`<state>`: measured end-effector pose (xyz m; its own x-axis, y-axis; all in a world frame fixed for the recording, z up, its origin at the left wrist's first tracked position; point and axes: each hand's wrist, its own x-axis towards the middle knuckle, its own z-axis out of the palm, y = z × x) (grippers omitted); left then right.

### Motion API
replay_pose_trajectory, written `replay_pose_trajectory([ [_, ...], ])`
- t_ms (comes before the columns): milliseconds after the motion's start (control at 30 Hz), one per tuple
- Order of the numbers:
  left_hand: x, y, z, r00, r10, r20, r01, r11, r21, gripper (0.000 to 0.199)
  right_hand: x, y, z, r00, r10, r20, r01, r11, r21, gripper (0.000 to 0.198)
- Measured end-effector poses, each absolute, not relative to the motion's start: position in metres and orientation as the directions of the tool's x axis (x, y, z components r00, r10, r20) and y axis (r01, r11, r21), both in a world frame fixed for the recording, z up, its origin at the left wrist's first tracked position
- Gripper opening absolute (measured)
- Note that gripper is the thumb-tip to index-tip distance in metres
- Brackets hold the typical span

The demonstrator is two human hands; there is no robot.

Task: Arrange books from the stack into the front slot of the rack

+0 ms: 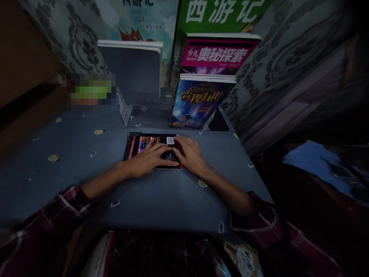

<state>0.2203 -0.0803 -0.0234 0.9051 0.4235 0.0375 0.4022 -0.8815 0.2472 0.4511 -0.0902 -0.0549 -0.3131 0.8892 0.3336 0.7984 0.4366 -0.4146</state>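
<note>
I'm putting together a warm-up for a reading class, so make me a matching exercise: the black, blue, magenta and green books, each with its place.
Books
1. black book
2. blue book
3. magenta book
4. green book

Places
A. upright, in the middle of the right-hand row
B. upright, at the back of that row
C. flat on the table, under the left hand and right hand
D. upright, at the front of that row

Pairs: 1-C, 2-D, 3-A, 4-B
</note>
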Motion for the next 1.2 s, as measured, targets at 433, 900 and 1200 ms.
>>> replay_pose_trajectory([
  [433,0.12,0.0,-0.023,0.524,0.818,0.236,0.582,-0.546,0.603,0.03,0.427,-0.085,-0.033,-0.528,0.777,0.342,0.722,0.623,-0.3,0.035],
  [900,0.108,0.014,-0.043,0.534,0.791,0.299,0.455,-0.567,0.687,0.016,0.326,-0.046,-0.04,-0.781,0.551,0.294,0.372,0.789,-0.488,0.042],
  [1200,0.107,0.011,-0.04,0.546,0.792,0.273,0.472,-0.56,0.681,0.016,0.337,-0.088,-0.031,-0.849,0.451,0.276,0.27,0.818,-0.507,0.045],
])
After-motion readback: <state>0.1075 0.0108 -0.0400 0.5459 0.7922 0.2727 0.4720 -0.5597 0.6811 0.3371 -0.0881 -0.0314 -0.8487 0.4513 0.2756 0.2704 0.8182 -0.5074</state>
